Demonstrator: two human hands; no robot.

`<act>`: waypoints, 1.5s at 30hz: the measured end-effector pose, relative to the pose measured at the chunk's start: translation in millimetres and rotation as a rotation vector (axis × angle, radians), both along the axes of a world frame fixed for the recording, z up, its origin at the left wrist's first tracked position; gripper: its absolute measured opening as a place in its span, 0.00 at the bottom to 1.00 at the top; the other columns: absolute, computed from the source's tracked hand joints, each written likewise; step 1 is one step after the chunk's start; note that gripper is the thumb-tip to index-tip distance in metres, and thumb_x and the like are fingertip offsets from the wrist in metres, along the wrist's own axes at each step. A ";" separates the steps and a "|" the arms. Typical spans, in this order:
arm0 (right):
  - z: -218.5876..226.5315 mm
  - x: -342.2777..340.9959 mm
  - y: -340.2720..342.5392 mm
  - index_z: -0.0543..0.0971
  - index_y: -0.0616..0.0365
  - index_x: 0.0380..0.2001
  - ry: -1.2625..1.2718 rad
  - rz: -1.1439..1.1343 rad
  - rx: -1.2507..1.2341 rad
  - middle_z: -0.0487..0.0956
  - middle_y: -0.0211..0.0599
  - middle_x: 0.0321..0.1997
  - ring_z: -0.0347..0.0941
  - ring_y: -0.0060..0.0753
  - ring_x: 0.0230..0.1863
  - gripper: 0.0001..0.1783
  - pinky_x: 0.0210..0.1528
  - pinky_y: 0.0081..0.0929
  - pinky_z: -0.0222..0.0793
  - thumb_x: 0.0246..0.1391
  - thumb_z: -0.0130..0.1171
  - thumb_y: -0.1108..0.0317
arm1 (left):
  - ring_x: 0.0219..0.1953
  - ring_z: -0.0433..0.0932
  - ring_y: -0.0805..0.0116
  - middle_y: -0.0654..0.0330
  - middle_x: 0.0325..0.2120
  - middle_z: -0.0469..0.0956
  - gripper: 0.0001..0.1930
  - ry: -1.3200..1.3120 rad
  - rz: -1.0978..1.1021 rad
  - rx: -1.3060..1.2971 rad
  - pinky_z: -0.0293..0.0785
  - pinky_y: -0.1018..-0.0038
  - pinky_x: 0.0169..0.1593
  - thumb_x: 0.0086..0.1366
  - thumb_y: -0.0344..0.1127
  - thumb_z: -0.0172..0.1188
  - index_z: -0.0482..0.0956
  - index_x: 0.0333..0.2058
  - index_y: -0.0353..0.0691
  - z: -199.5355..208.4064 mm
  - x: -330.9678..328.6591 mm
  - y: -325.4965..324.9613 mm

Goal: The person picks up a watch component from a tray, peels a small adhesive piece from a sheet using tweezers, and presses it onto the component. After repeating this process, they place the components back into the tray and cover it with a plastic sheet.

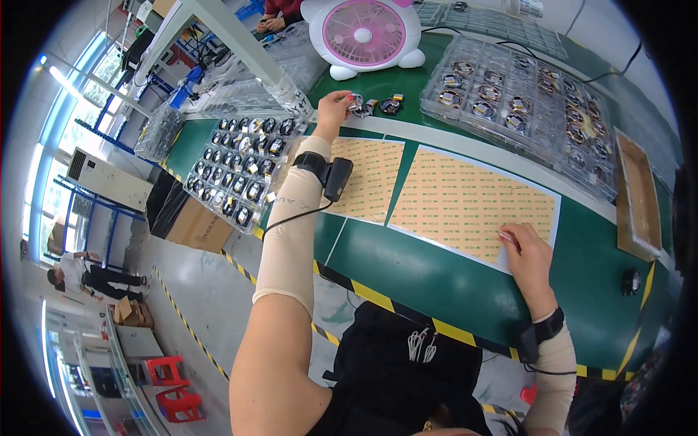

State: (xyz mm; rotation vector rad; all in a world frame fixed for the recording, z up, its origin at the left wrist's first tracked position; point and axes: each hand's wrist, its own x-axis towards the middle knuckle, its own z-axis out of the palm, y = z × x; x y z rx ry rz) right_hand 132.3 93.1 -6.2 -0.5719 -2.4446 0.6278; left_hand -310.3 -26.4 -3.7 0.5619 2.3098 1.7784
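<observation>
My left hand (334, 110) reaches far across the bench, its fingers closed on the edge of a small round electronic part (355, 102). Beside it lie another dark round part (391, 106) and a small part with a yellow tab. Lower right, my right hand (530, 256) rests over a tan sheet of printed adhesive backing (465, 196). Its thumb and forefinger pinch a small pale thing (506, 235), too small to name. Under my left forearm, a second tan sheet (371, 178) is partly covered.
A transparent tray of round parts (236, 161) stands left; stacked trays (520, 102) stand back right. A pink-and-white fan (363, 35) is behind my left hand. At right are a cardboard box (638, 196) and a black round part (630, 282). Two people are farther off.
</observation>
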 end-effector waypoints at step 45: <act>3.1 -0.7 -1.2 0.75 0.58 0.28 0.007 0.006 -0.020 0.73 0.35 0.24 0.72 0.34 0.23 0.06 0.25 0.23 0.65 0.43 0.58 0.74 | 0.42 0.70 0.57 0.56 0.35 0.74 0.26 0.892 0.049 -0.844 0.64 0.61 0.43 0.43 0.58 0.61 0.80 0.33 0.42 -19.4 11.5 10.4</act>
